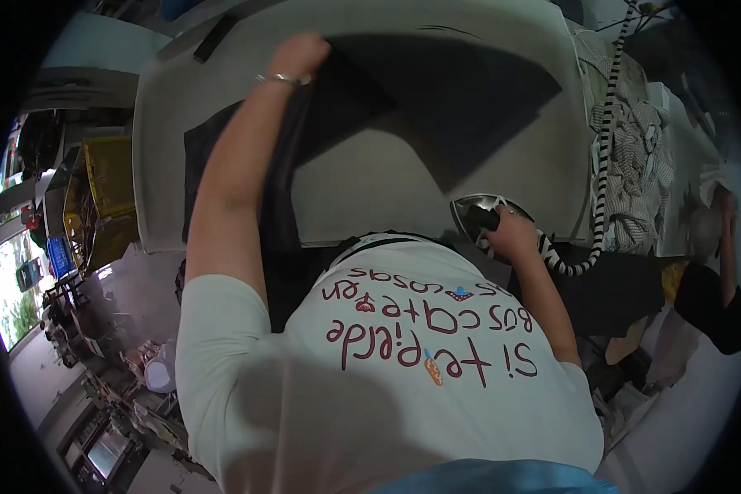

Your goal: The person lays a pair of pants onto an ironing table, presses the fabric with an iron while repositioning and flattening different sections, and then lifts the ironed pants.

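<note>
My left hand (300,56) is closed on a dark piece of cloth (469,90) near the far side of the padded ironing table (362,185). The cloth spreads to the right in a wide, angled panel, and more dark fabric (280,206) hangs down beside my left forearm to the near edge. At the near right, my right hand (514,235) is wrapped round the black handle of an iron (496,200). The iron rests on the table close to my body, apart from the cloth panel. My fingertips on the left are partly hidden.
A black-and-white striped hose (608,136) runs down the right side and curves toward the iron. Striped fabric (634,165) is heaped beyond the table's right edge. A small dark bar (216,39) lies at the far left. Another person's arm (726,247) shows at far right.
</note>
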Available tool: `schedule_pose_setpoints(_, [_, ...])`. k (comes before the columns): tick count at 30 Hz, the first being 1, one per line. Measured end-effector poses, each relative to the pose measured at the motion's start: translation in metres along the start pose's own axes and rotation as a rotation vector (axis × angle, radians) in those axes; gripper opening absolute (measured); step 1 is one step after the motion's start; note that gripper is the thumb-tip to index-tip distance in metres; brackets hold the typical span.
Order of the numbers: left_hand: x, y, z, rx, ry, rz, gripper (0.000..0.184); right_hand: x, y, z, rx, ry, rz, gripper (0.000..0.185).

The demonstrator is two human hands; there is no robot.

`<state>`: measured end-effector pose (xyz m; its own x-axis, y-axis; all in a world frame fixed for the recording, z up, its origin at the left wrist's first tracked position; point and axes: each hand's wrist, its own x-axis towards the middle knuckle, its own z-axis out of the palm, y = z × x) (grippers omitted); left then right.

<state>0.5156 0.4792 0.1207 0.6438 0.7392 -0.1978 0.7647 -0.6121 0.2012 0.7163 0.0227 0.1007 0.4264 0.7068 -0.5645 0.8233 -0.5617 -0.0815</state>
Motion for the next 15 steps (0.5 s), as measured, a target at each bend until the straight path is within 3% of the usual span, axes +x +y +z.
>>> schedule_pose_setpoints(1, [0.015, -0.043, -0.028, -0.351, 0.099, -0.133, 0.029, 0.015, -0.006, -0.006, -0.004, -0.001, -0.019, 0.051])
schedule_pose_setpoints(2, [-0.011, -0.035, -0.071, -0.649, 0.309, -0.442, 0.027, 0.032, -0.014, -0.012, -0.032, 0.039, -0.059, 0.047])
schedule_pose_setpoints(4, [-0.036, -0.05, -0.095, -1.025, 0.768, -0.351, 0.028, 0.07, -0.035, -0.026, -0.07, 0.093, -0.14, 0.044])
schedule_pose_setpoints(5, [-0.044, -0.05, -0.088, -1.088, 0.882, -0.268, 0.03, 0.089, -0.046, -0.037, -0.082, 0.106, -0.179, 0.043])
schedule_pose_setpoints(7, [-0.061, -0.045, -0.05, -1.076, 0.912, -0.192, 0.034, 0.127, -0.063, -0.058, -0.099, 0.227, -0.291, 0.041])
schedule_pose_setpoints(8, [-0.072, -0.042, -0.022, -0.997, 0.826, -0.195, 0.037, 0.148, -0.073, -0.069, -0.076, 0.283, -0.263, 0.041])
schedule_pose_setpoints(10, [-0.111, -0.044, 0.043, -0.626, 0.435, -0.215, 0.045, 0.182, -0.088, -0.081, -0.055, 0.34, -0.26, 0.04])
schedule_pose_setpoints(11, [-0.143, -0.044, 0.069, -0.799, -0.006, -0.283, 0.045, 0.196, -0.093, -0.085, -0.122, 0.696, -0.295, 0.04])
schedule_pose_setpoints(12, [-0.182, -0.01, 0.057, -0.589, -0.316, -0.362, 0.043, 0.205, -0.1, -0.088, -0.18, 1.056, -0.324, 0.04])
schedule_pose_setpoints(13, [-0.21, -0.009, 0.087, -0.262, -0.508, -0.293, 0.053, 0.206, -0.113, -0.091, -0.175, 1.06, -0.349, 0.04])
schedule_pose_setpoints(14, [-0.24, -0.003, 0.089, -0.196, -0.721, -0.36, 0.062, 0.2, -0.131, -0.093, -0.078, 1.055, -0.488, 0.041])
schedule_pose_setpoints(15, [-0.273, -0.002, 0.104, -0.103, -0.632, -0.419, 0.055, 0.192, -0.144, -0.091, 0.02, 1.043, -0.623, 0.042])
